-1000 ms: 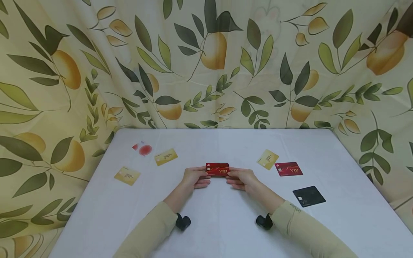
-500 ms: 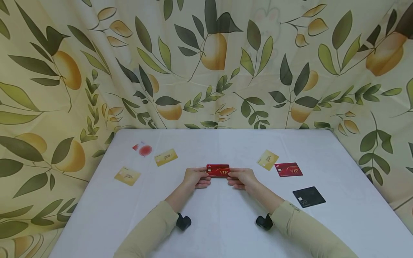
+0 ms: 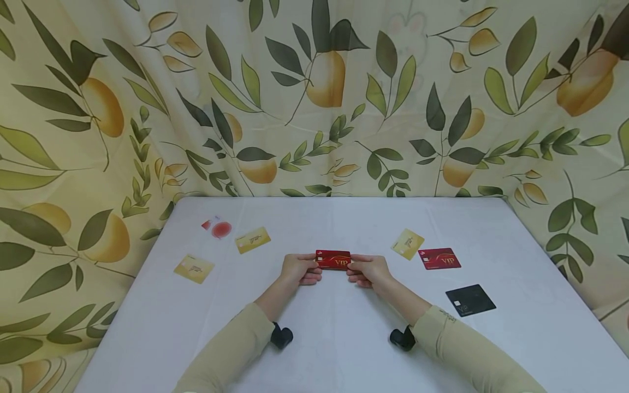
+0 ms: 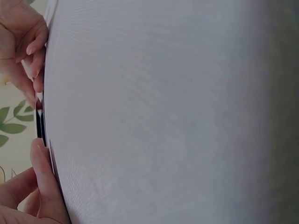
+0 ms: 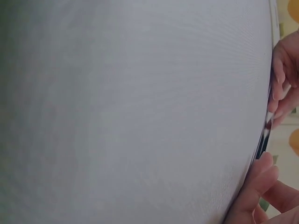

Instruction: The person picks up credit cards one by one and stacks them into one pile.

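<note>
In the head view a red VIP card [image 3: 333,260] is held low over the middle of the white table, its face towards me. My left hand [image 3: 298,269] pinches its left end between thumb and fingers. At the opposite end, my right hand [image 3: 371,269] pinches it the same way. Both wrist views show the card nearly edge-on: a thin dark strip [image 4: 39,122] lies between the left thumb [image 4: 44,175] and the other hand. Whether several cards are stacked there cannot be told.
Left on the table lie two gold cards [image 3: 253,240] [image 3: 194,268] and a white card with red circles [image 3: 220,229]. Rightward are another gold card [image 3: 408,244], a second red VIP card [image 3: 439,258] and a black VIP card [image 3: 470,300]. A leaf-patterned curtain [image 3: 314,136] hangs behind.
Both hands and the red card have shifted very slightly to the right. The grip stays the same, and the loose cards lie where they were.
</note>
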Demonstrator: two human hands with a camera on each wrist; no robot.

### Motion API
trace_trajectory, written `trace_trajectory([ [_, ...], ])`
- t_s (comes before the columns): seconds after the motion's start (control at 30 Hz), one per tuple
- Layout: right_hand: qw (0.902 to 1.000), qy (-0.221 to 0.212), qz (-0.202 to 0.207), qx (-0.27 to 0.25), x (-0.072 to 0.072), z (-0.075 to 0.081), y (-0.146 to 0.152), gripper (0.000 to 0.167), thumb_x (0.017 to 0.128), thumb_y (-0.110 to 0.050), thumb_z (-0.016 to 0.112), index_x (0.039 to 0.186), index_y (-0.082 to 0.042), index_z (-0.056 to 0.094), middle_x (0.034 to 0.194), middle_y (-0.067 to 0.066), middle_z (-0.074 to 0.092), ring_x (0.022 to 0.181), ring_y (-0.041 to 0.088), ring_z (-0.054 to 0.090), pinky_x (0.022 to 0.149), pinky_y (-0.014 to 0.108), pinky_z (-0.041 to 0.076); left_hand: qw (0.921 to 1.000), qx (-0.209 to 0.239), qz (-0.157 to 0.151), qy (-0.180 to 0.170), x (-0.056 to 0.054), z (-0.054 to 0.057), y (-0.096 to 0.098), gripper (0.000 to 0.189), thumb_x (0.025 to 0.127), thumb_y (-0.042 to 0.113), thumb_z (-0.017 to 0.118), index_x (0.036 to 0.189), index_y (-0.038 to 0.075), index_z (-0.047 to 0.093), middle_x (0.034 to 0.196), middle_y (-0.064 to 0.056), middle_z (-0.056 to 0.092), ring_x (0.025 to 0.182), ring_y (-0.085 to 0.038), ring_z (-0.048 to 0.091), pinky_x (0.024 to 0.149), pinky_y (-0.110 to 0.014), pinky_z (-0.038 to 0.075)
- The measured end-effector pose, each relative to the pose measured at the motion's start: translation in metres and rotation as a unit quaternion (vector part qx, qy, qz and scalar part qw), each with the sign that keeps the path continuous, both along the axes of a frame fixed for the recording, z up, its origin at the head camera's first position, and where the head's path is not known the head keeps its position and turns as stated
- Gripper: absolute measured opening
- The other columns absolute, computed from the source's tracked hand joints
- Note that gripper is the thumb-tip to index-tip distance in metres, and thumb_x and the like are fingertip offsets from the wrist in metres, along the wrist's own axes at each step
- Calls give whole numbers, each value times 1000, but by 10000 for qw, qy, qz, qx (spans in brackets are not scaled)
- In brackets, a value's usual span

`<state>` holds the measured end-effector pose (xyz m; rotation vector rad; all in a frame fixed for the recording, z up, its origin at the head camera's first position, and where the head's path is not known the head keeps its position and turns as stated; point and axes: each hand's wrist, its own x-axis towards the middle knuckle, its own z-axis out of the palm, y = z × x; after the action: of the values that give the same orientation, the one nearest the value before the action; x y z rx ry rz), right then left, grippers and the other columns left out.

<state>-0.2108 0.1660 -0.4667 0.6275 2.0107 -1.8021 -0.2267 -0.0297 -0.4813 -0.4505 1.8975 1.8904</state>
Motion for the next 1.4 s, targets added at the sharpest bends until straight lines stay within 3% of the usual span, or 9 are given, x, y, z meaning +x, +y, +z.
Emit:
trace_trajectory([
  [0.87,9988,343,40,361,2,-5,-3,34,86,-10,61,119,-1,58,68,8,67,50,12,62,46,22,51,9980,-475,84,405,0,-4,4,29,84,6,64,112,0,63,67,-12,67,52,-16,65,50,-28,54],
  [1.4,9989,279,60,363,1,-2,-4,38,86,-10,61,122,-1,53,69,8,67,52,13,63,49,24,53,9978,-436,291,407,4,0,5,28,85,9,63,112,1,61,72,-11,67,55,-16,66,54,-28,55],
])
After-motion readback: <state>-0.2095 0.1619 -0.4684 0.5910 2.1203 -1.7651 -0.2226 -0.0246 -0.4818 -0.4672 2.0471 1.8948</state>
